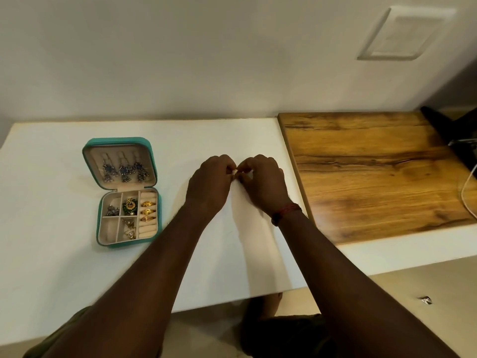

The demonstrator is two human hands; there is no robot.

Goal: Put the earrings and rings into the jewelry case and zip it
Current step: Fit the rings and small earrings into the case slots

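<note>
Your left hand (209,187) and right hand (263,182) meet fingertip to fingertip, both curled and pinching one small pale piece (235,171) between them. Can't tell if it's a ring or an earring, too small. Both hands are just above the white table (51,254), and whether they touch it is unclear.

The table runs under both your forearms and out to the left. A wooden board (374,177) lies on it to the right of your right hand, near but apart. A white cable (467,182) crosses the board's far right edge.

The jewelry case (116,139), teal, sits on the table to the left of your left hand, well apart. It is unzipped, with the lid laid open on the side away from you. Dangling earrings (124,170) with blue stones hang in a row inside the lid.

In the tray, the strip nearest your left hand holds three gold rings (147,210) pushed into its cushion rolls. A green-and-gold piece (129,204) sits in the next compartment over. Small silver bits (112,210) lie in the far-left compartment, and a triangular piece (129,232) in the middle one nearer you.

A red band (286,211) circles your right wrist.
</note>
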